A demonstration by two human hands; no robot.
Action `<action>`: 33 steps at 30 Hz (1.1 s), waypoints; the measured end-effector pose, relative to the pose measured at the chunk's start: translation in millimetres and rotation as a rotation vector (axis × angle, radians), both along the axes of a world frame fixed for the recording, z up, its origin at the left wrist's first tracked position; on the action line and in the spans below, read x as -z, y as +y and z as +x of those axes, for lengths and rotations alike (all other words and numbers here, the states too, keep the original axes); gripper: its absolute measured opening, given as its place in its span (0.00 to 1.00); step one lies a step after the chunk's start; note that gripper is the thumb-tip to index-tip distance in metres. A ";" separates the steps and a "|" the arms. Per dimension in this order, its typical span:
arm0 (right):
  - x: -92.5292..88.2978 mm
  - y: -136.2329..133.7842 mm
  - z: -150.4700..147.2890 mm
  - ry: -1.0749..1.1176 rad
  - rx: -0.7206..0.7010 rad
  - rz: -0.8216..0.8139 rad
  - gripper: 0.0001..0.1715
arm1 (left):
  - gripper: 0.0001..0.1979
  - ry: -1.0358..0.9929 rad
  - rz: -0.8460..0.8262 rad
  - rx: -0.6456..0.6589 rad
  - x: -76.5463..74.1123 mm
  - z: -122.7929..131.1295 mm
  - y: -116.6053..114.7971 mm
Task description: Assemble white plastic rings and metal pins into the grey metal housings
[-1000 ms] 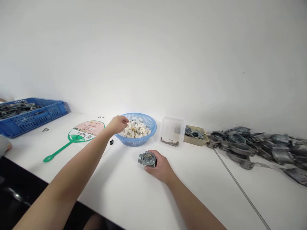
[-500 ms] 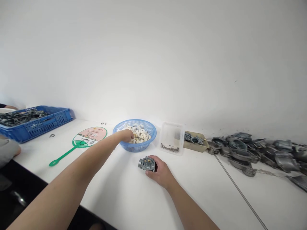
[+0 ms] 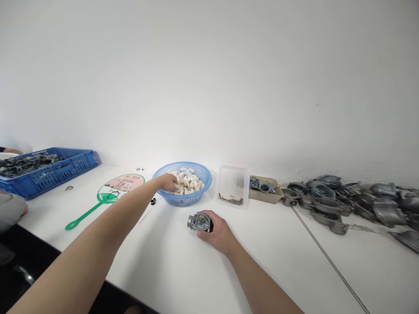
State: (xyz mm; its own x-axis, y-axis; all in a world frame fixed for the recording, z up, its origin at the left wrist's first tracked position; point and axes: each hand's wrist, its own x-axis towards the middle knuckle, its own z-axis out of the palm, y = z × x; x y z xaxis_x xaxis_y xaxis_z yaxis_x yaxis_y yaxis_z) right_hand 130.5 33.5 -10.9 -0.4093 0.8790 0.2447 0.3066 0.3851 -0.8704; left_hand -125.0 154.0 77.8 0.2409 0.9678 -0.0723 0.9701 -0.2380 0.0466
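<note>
Along the back of the white desk [image 3: 294,270], there's a blue plastic crate [image 3: 49,172] piled with dark metal bits off to the left, and a green-handled paper fan [image 3: 111,196] lying flat beside it. Over to the right sit a clear plastic tub [image 3: 232,185] with small metal pins inside, a tan tray [image 3: 262,190] of parts, then a big heap of die-cast carburetor housings [image 3: 343,203]. Someone's gray sleeve [image 3: 9,210] pokes in at the far left.

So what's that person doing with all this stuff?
A person is working at a white table. Their left hand is reaching into a blue plastic basket of white curved parts. Their right hand holds a metal carburetor body. Grey metal castings lie piled along the wall to the right.
</note>
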 end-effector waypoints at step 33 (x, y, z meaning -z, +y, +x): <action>-38.3 -56.9 -19.5 0.407 0.274 0.208 0.21 | 0.09 -0.756 1.285 0.425 53.3 101.9 -179.7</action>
State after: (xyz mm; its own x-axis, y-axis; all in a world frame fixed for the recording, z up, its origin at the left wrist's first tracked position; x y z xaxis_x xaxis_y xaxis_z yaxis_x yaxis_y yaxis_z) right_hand 111.0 -23.5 27.4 -0.0074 0.8563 0.5164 0.0737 0.5155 -0.8537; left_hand -23.1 -25.7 24.6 0.1003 0.1338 0.9859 0.6684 -0.7431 0.0329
